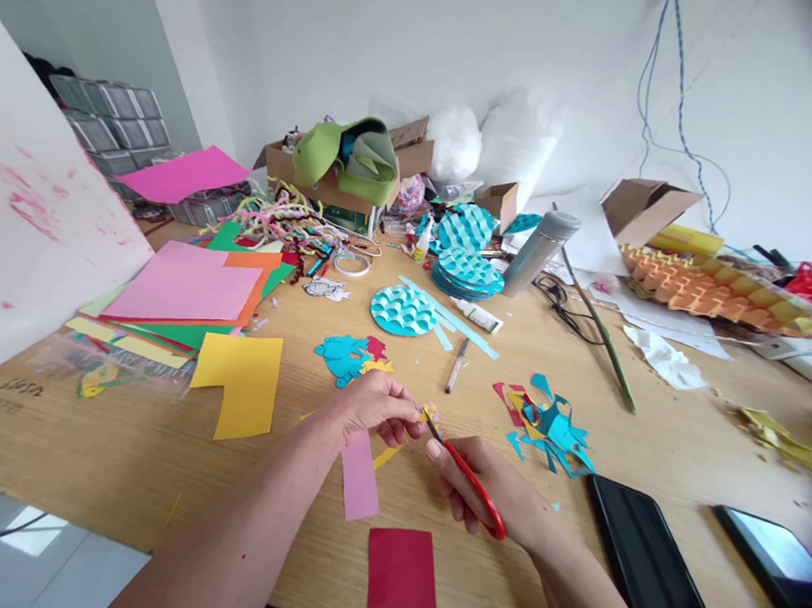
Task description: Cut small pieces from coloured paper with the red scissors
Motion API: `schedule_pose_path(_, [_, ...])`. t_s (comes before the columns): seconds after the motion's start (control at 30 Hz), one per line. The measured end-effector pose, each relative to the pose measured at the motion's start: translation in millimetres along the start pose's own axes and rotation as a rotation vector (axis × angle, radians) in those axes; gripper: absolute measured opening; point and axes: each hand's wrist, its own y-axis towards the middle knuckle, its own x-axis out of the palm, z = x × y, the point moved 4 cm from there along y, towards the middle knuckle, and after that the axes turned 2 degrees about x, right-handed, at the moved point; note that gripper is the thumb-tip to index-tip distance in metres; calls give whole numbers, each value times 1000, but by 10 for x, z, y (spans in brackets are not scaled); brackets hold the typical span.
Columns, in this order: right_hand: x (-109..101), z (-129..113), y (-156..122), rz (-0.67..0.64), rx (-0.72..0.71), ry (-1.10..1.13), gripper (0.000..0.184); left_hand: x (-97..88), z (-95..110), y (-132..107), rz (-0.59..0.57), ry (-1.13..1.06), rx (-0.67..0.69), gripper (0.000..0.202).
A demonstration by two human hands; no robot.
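My right hand (473, 478) is wrapped round the red handles of a pair of scissors (479, 497). Its blades point up and left to a small yellow piece of paper (428, 413), which my left hand (385, 407) pinches between thumb and fingers. Beneath my left hand lies a pink paper strip (360, 477), with a yellow strip (388, 455) beside it. Nearer to me is a dark red paper square (403, 578). Just beyond my left hand are a blue paper fish (341, 359) and smaller red and yellow cut-outs (376, 348).
Blue, red and yellow scraps (556, 428) are heaped right of my hands, near a black phone (653, 558). A pen (456, 366), a round blue wave-pattern piece (404, 310) and a steel flask (540, 254) stand farther back. Coloured sheets (182, 286) are stacked at left.
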Motion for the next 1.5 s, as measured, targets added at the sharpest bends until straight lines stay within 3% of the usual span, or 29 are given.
schedule_pose_path(1.5, [-28, -4, 9, 129, 54, 30, 52, -10, 13, 3, 19, -54, 23, 29])
